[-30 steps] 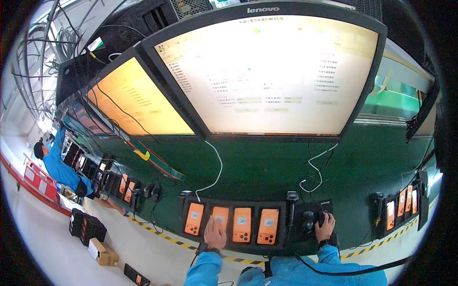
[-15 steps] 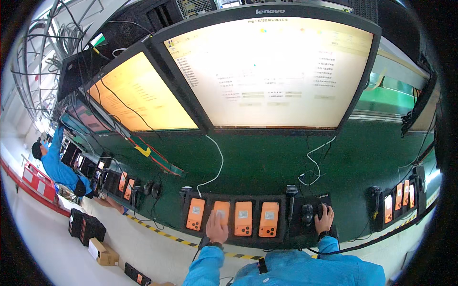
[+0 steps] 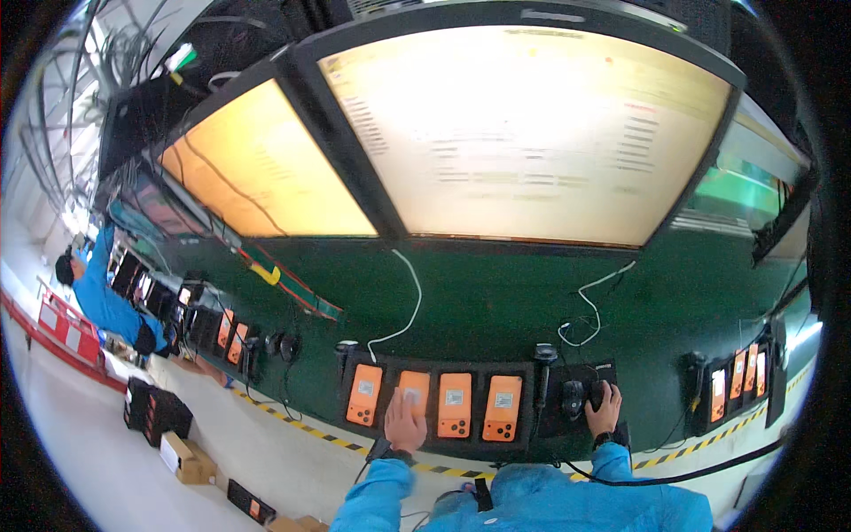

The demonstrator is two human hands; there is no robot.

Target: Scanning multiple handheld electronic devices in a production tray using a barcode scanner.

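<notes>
My left hand (image 3: 406, 427) lies on the second orange phone (image 3: 414, 383) from the left, its fingers stretched out over the phone's back. That phone rests in a black tray (image 3: 397, 370), in a row with an orange phone (image 3: 363, 395) to its left and two more, a middle phone (image 3: 455, 405) and a right-hand phone (image 3: 503, 408). My right hand (image 3: 605, 415) is closed over a dark computer mouse (image 3: 598, 390), partly hidden by my fingers. Just left of it sits a second black mouse (image 3: 573, 399).
A large bright monitor (image 3: 532, 151) stands behind the green bench (image 3: 496, 293), with a yellowish monitor (image 3: 266, 168) beside it. A handheld scanner (image 3: 543, 355) stands between tray and mice. Another phone tray (image 3: 740, 390) lies right. A co-worker in blue (image 3: 111, 297) reaches up at far left.
The view has tilted slightly, so the big monitor appears larger and shifted right. Both hands stay in the same places, left on the phone and right on the mouse.
</notes>
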